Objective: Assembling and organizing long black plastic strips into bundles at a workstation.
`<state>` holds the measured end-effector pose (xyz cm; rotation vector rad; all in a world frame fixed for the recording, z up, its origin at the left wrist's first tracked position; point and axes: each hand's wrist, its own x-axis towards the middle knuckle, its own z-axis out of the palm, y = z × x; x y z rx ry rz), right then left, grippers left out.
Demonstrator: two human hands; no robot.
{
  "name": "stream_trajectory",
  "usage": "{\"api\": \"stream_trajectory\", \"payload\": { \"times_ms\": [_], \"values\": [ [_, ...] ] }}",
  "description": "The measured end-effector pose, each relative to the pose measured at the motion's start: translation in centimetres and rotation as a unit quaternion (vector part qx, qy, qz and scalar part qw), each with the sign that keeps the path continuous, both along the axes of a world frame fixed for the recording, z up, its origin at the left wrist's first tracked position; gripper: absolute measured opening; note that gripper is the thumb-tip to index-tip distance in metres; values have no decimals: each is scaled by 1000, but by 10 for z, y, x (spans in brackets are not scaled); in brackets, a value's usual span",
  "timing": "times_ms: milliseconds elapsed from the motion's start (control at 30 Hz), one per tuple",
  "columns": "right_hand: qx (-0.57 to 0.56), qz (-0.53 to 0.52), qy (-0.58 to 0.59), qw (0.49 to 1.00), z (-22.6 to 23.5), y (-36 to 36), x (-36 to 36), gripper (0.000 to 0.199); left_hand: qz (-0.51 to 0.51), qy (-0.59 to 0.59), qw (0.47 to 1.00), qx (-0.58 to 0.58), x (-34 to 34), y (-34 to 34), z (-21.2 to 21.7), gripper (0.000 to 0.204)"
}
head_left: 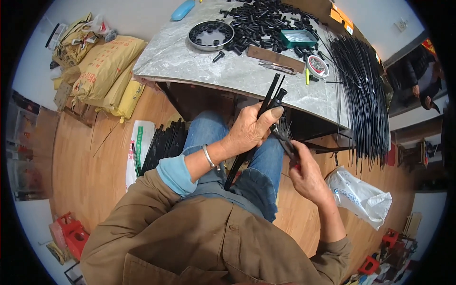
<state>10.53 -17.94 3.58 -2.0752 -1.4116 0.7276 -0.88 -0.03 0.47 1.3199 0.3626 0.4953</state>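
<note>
- Sacks: yellow woven bags stacked on the wooden floor at far left, against the wall, with red print on the upper faces. A crumpled yellow bag and loose plastic lie on top of the stack.
- White bag: on the floor left of the person's knee, with a green stripe; a bundle of black strips lies just beside it.
- Round metal tray: on the marble tabletop, holding a few small black cylindrical parts. A blue oblong case lies beyond it at the table's far edge.
- Heap of black tubular parts: loose on the tabletop, right of the round tray.
- Left hand: closed around a bundle of long black rods, thumb pressed along them. The rods stand steeply, upper ends in front of the table edge, lower ends over the lap.
- Right hand: fingers curled shut on pliers with a red grip; the tool's nose meets the rods just below the left hand.
- Green rectangular tray: on the table, holding thin metal pieces.
- Small round tin: near the table's right edge; contents too small to identify.
- Sheaf of thin black wires: hangs over the table's right end.
- White plastic bag: on the floor at right, with dark print.
</note>
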Motion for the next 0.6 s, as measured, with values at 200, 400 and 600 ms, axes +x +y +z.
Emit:
{"api": "stream_trajectory", "payload": {
  "times_ms": [200, 400, 600],
  "values": [
    [20, -108, 300, 948, -13, -8, -10, 16, 9, -37, 999, -14, -2, 5, -9, 60],
    [-93, 5, 532, 841, -8, -5, -4, 23, 14, -51, 999, -8, 1, -2, -9, 57],
    [148, 5, 25, 989, -9, -4, 10, 23, 16, -60, 997, -47, -6, 5, -14, 56]
  ]
}}
